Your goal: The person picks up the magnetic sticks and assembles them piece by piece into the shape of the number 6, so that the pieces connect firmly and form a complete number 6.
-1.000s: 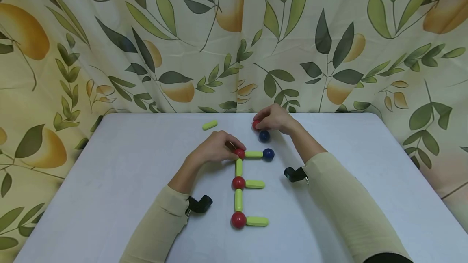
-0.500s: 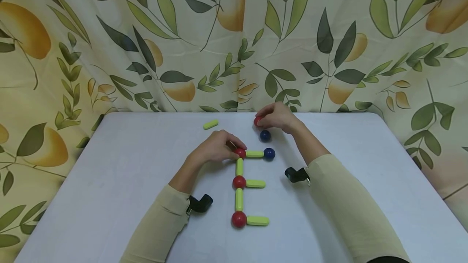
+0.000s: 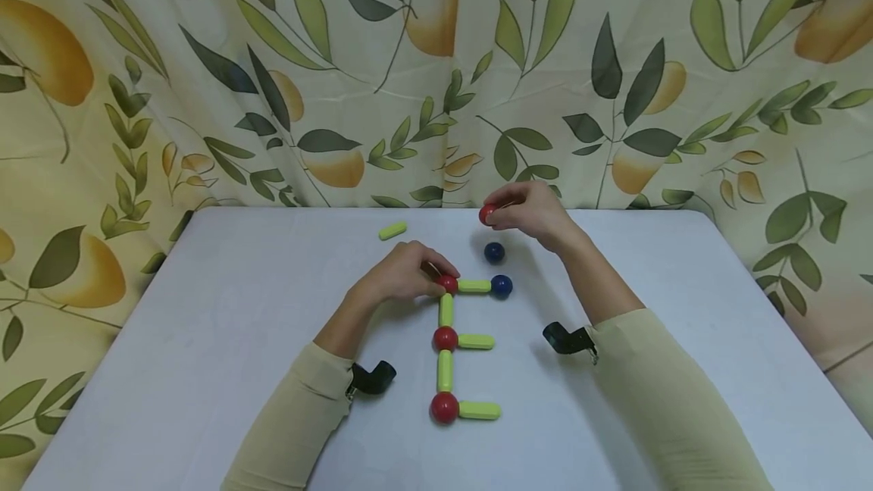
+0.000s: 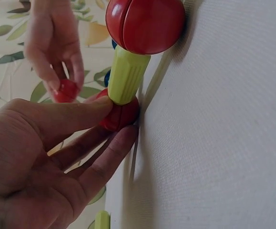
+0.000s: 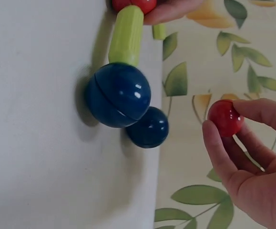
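My left hand (image 3: 407,273) pinches the far red ball (image 3: 447,284) of a ball-and-rod structure lying on the table. From that ball a green rod (image 3: 474,286) runs right to a blue ball (image 3: 502,286), and others link down through the middle red ball (image 3: 445,339) to the near red ball (image 3: 445,408). Green rods stick out to the right of both lower balls, their far ends free. At the back, my right hand (image 3: 535,212) holds a loose red ball (image 5: 226,118) between thumb and fingertips, raised off the table. A second blue ball (image 3: 494,252) lies below that hand.
A loose green rod (image 3: 392,231) lies near the back edge of the white table (image 3: 225,339). Behind it hangs a patterned curtain (image 3: 436,97). Each sleeve carries a black wrist camera (image 3: 569,339).
My right hand has lifted the red ball from beside the loose blue ball, moving up and slightly right. My left hand stays on the far red ball.
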A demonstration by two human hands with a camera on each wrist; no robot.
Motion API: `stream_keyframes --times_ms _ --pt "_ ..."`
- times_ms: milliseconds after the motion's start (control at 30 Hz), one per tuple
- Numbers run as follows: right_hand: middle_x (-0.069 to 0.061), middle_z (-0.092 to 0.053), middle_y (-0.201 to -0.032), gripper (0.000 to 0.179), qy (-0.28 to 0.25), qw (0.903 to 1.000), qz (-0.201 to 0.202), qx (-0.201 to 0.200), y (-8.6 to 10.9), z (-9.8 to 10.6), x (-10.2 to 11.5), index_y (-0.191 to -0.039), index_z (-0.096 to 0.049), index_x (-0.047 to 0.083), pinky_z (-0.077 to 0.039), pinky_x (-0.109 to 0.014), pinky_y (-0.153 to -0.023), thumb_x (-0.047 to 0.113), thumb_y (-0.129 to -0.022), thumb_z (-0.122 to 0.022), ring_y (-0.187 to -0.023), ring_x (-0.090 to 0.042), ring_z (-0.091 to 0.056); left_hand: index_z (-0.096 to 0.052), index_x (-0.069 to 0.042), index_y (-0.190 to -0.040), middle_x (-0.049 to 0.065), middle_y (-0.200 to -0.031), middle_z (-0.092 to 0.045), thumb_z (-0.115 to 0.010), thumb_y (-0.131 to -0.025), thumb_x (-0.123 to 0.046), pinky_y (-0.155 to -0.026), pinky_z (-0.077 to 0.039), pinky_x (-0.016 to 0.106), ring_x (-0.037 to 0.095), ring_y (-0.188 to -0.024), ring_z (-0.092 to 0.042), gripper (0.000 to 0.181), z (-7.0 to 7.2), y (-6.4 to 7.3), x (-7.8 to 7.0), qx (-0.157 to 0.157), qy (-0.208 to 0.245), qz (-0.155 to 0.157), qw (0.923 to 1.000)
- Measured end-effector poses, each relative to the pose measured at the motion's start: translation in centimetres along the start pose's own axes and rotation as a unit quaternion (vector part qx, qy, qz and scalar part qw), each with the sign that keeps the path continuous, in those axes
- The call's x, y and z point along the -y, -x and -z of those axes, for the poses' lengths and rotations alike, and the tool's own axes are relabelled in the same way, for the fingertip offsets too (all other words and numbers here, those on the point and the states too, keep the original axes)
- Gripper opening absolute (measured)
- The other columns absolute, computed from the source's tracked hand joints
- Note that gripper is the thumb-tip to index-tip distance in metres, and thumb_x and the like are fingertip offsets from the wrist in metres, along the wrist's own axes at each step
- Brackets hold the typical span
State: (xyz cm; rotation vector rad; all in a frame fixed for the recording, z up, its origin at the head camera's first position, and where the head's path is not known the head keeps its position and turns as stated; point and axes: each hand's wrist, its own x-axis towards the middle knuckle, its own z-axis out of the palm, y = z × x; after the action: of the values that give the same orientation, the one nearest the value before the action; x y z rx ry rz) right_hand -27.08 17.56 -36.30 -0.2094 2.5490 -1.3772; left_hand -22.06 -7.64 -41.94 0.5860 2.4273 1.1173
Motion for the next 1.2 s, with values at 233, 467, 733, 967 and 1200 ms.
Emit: stream_keyframes --times_ms 233,467,733,967,1200 --pt "-0.019 -0.070 -0.122 0.036 -0.019 0.9998 0.007 0.007 2.4 0.3 0.8 -0.128 -0.069 0.004 -0.058 -0.037 -0.096 0.015 -0.094 -0.074 -0.102 -0.029 -0.073 -0.081 -0.017 -0.114 -0.003 -0.107 -0.078 -0.080 -0.090 -0.007 -0.086 -0.057 0.029 0.013 -0.099 -0.070 0.027 -0.1 0.0 0.0 -0.002 -0.003 0.005 1.0000" --pt "-0.018 -0.072 -0.118 0.031 -0.008 0.9998 0.015 0.014 5.0 0.4 1.0 -0.122 -0.069 0.004 -0.054 -0.036 -0.093 0.014 -0.092 -0.075 -0.102 -0.027 -0.070 -0.081 -0.017 -0.115 -0.003 -0.108 -0.078 -0.081 -0.089 -0.007 -0.091 -0.057 0.031 0.013 -0.100 -0.071 0.028 -0.1 0.0 0.0 -0.003 -0.003 -0.002 1.0000" --pt "-0.013 -0.073 -0.111 0.025 0.023 0.9988 0.028 0.033 7.1 0.0 -0.2 -0.113 -0.073 0.008 -0.051 -0.036 -0.087 0.012 -0.089 -0.077 -0.104 -0.027 -0.067 -0.081 -0.017 -0.115 -0.004 -0.108 -0.079 -0.081 -0.089 -0.007 -0.092 -0.057 0.032 0.013 -0.101 -0.071 0.028 -0.2 0.0 0.0 -0.004 -0.001 -0.001 1.0000" --pt "-0.010 -0.073 -0.111 0.029 0.040 0.9966 0.022 0.069 8.4 -0.5 -1.0 -0.116 -0.076 0.008 -0.051 -0.036 -0.085 0.012 -0.088 -0.078 -0.104 -0.027 -0.062 -0.081 -0.017 -0.115 -0.004 -0.108 -0.079 -0.081 -0.089 -0.008 -0.092 -0.057 0.032 0.012 -0.101 -0.071 0.028 -0.1 0.0 0.0 -0.004 -0.004 -0.002 1.0000" --pt "-0.008 -0.075 -0.108 0.030 0.052 0.9928 0.029 0.104 9.3 -0.9 -1.6 -0.115 -0.078 0.007 -0.050 -0.036 -0.084 0.011 -0.086 -0.079 -0.101 -0.025 -0.062 -0.080 -0.015 -0.116 -0.003 -0.108 -0.079 -0.081 -0.089 -0.007 -0.092 -0.057 0.032 0.013 -0.101 -0.072 0.029 -0.2 0.0 0.0 -0.003 0.000 -0.005 1.0000"
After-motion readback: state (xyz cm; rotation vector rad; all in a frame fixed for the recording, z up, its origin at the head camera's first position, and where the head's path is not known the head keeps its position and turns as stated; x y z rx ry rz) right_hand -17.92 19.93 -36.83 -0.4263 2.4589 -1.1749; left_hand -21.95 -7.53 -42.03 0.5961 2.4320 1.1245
